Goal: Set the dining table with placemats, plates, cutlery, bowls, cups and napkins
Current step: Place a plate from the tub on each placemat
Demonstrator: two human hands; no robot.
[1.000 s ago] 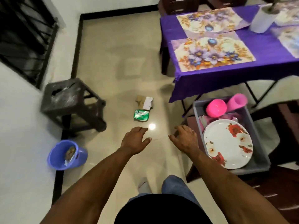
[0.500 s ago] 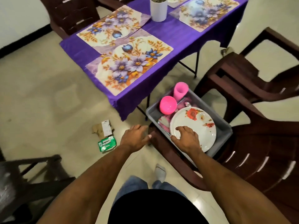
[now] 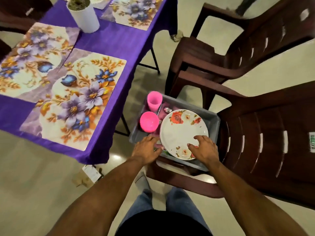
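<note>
— So where does the round white plate with red roses (image 3: 183, 129) lie?

— Just right of the frame's centre, in the grey plastic tub (image 3: 214, 119) that sits on the seat of a dark brown plastic chair (image 3: 265, 142). It is tilted a little, its near rim toward the person.

— And the fingers?

— The right hand (image 3: 203, 149) rests on the plate's lower right part, fingers spread and lightly bent, tips on the white face; nothing is curled round the rim. The left hand (image 3: 146, 150) is at the plate's lower left edge, fingers stretched toward it and touching or nearly touching; I cannot tell whether any finger is under the rim. Neither hand grasps anything that I can see.

— What else is in the tub?

— A pink plastic bowl (image 3: 149, 121) to the left of the plate, a pink plastic cup (image 3: 154, 101) above the bowl, and a metal spoon (image 3: 167, 109) just beside the plate's upper edge.

— The table?

— In the upper left of the frame, under a purple cloth (image 3: 119, 41), with floral placemats (image 3: 80, 97) laid out and a white cylindrical pot (image 3: 85, 17) near the top.
</note>
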